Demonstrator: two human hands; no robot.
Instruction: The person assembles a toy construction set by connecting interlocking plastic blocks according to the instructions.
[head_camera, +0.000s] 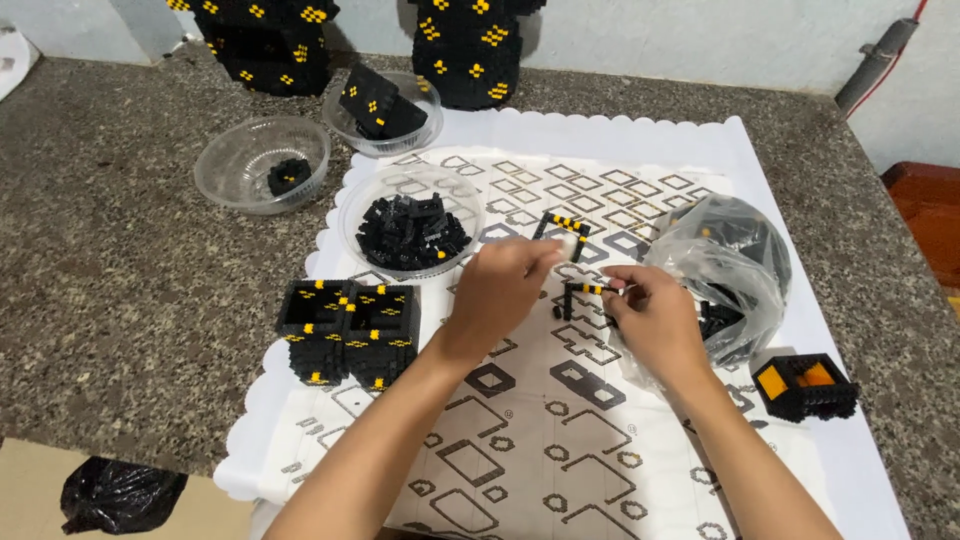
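My left hand (503, 288) is over the middle of the patterned white mat (560, 460), fingers pinched on a small pale brick at its fingertips. My right hand (655, 318) holds a thin black and yellow brick frame (580, 292) by its right end, just above the mat. A second small black and yellow frame (560, 225) lies on the mat just beyond my left fingertips. The two hands are close together, nearly touching.
A clear bowl of loose black bricks (412, 230) sits left of the hands. Two joined black and yellow cubes (348, 330) stand at the mat's left edge. A plastic bag of bricks (730, 270) lies right, with a small black box with an orange inside (805, 385) beyond. Two more bowls (262, 165) and tall brick builds (470, 45) are at the back.
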